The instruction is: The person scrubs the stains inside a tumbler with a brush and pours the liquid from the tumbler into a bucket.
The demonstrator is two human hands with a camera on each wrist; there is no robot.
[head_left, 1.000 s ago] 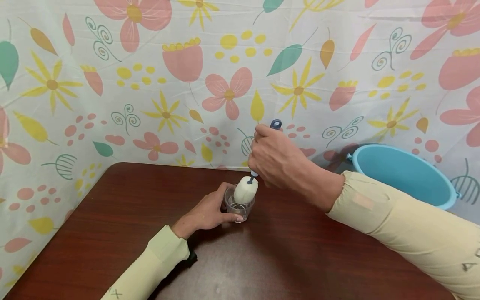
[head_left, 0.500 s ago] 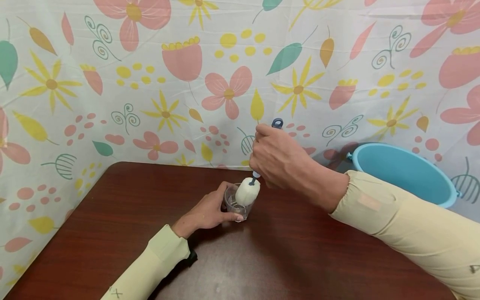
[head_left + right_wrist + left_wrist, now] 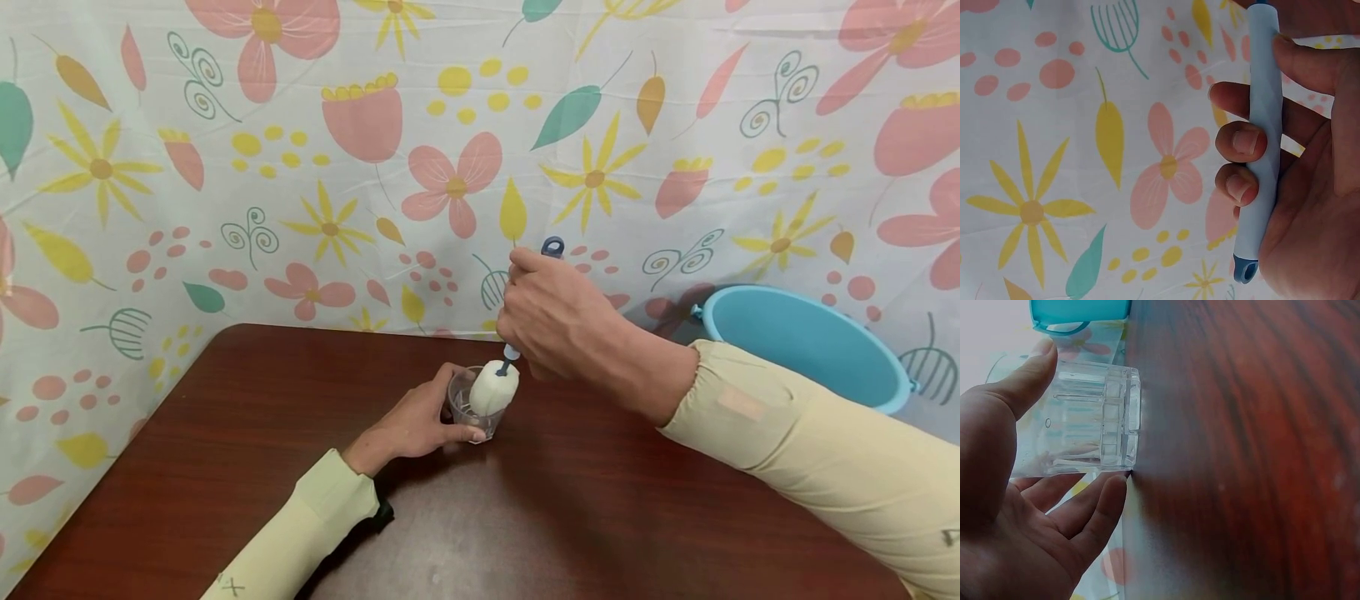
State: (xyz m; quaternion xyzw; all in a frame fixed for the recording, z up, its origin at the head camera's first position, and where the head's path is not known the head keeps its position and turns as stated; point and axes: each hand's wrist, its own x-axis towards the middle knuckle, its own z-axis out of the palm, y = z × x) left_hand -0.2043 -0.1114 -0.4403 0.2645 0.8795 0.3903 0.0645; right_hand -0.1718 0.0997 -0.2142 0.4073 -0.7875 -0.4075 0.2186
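A clear plastic cup [image 3: 483, 427] stands upright on the brown wooden table, its ribbed base close on the wood in the left wrist view. My left hand [image 3: 416, 421] grips its side, thumb on the near wall and fingers around the far side. Curled around the light blue handle [image 3: 1264, 137] of a sponge bottle brush, my right hand [image 3: 555, 312] holds it at a slant. The brush's white sponge head [image 3: 494, 389] sits partly inside the cup's mouth, leaning to the right rim. A dark blue hanging loop [image 3: 552, 247] tops the handle.
The brown table [image 3: 600, 517] spreads around the cup. A light blue bucket [image 3: 806, 346] stands behind the right forearm at the table's far right. A flower-printed curtain [image 3: 450, 167] hangs right behind the table's back edge.
The sponge head has shifted slightly right and down in the cup, with my right hand moving only a little. My left hand and the cup stay in place.
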